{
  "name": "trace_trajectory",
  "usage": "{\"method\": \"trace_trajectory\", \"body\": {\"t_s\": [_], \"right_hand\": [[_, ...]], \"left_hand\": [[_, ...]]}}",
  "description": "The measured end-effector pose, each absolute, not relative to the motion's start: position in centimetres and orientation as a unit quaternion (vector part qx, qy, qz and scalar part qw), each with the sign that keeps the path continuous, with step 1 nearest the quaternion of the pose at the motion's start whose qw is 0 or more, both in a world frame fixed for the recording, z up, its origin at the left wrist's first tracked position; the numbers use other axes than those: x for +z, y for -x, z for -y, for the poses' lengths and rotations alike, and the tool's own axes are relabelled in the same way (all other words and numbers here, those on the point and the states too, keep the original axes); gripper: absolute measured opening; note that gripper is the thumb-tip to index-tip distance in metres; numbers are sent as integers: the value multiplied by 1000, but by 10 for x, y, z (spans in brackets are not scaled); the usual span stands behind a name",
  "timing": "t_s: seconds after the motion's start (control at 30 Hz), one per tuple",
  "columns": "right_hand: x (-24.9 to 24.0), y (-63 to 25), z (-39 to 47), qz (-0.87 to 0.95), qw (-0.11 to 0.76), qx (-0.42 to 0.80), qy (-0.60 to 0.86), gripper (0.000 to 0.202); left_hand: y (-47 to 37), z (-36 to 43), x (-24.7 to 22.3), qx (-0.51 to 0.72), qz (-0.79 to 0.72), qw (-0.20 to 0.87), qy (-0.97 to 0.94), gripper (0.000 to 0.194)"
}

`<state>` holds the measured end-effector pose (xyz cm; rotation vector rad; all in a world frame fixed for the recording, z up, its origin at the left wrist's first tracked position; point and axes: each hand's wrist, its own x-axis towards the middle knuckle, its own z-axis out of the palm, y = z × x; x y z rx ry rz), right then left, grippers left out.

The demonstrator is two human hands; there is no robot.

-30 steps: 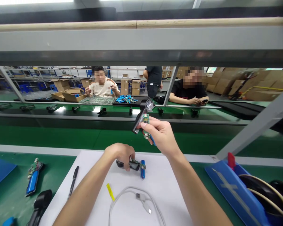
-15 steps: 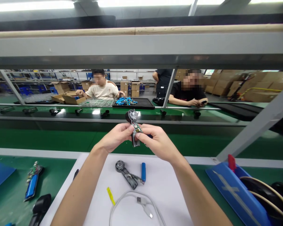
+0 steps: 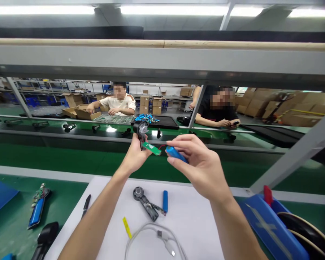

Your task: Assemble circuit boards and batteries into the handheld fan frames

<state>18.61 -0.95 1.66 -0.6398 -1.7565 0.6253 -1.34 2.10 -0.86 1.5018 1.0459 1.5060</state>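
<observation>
My left hand (image 3: 137,155) grips a small handheld fan housing (image 3: 141,129), dark with a clear impeller at its top. A green circuit board (image 3: 152,148) sticks out of the housing toward the right. A thin red wire runs from the board toward a blue cylindrical battery (image 3: 176,154), which my right hand (image 3: 199,159) pinches between thumb and fingers. Below, on a white sheet (image 3: 111,206), lie another opened fan half (image 3: 146,206) and a second blue battery (image 3: 165,201) beside it.
A white USB cable (image 3: 166,242), a yellow strip (image 3: 127,228) and a black pen (image 3: 86,204) lie on the sheet. Left are an opened fan with battery (image 3: 38,209) and a black fan (image 3: 46,238). A blue bin (image 3: 273,227) stands right. Two people sit across the green conveyor (image 3: 70,151).
My right hand has moved right, drawing the blue battery away from the fan housing. The circuit board now sticks out of the housing, which has shifted left with my left hand.
</observation>
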Motion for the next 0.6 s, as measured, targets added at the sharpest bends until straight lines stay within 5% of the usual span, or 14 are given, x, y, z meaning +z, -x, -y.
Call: {"method": "trace_trajectory", "body": {"t_s": [0.13, 0.6], "right_hand": [[22, -179, 25, 737, 547, 348, 193, 32], [-6, -145, 8, 613, 698, 280, 242, 26]], "left_hand": [[-3, -17, -11, 654, -373, 313, -579, 38], [-22, -3, -14, 653, -172, 510, -532, 45]]}}
